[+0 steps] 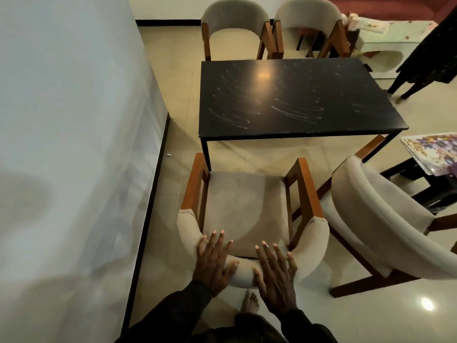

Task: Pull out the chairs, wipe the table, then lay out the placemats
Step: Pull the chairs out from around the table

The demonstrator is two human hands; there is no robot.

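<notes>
Left hand (214, 261), right hand (275, 273) — fingers spread flat over near chair (244, 201) backrest, not clamped. Seat out from under bench (296, 95). Bench streaked, wiping apparently done. Placemats (432, 152) stacked aside, right — unlaid.

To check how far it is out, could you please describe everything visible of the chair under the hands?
The chair has a curved, beige padded back, a grey-beige seat with nothing on it, and orange-brown wooden arms. It stands upright on the tiled floor, facing the near left corner of the black table, seat out from under the top. The left hand and right hand rest on its back, fingers straight.
</notes>
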